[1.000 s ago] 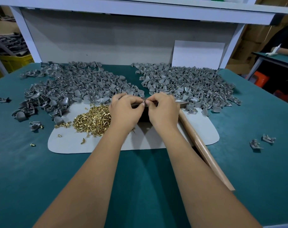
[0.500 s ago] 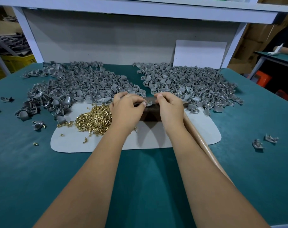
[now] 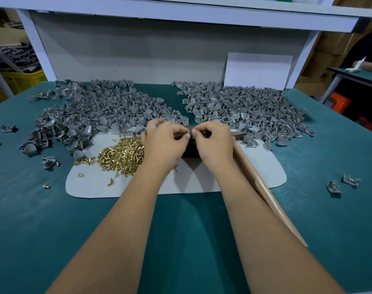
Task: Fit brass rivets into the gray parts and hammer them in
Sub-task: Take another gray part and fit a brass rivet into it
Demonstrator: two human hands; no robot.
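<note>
A teal table point(image 3: 53, 209) is being worked at beneath a white shelf point(image 3: 181, 15); no writing can be read. A pale mat point(image 3: 255, 166) is lying on it. Two heaps of gray parts are being kept at 11 o'clock point(image 3: 91, 115) and 1 o'clock point(image 3: 240, 107) — two strays point(image 3: 340, 184) at 3. One pile of brass rivets point(image 3: 119, 155) is lying at 9 o'clock of the left hand point(image 3: 164, 143). One hammer point(image 3: 263, 187) is lying beside the right hand point(image 3: 214, 143). Both hands' fingers are curled, fingertips meeting — something small is being pinched over a dark block point(image 3: 190, 152), too small to identify.
</note>
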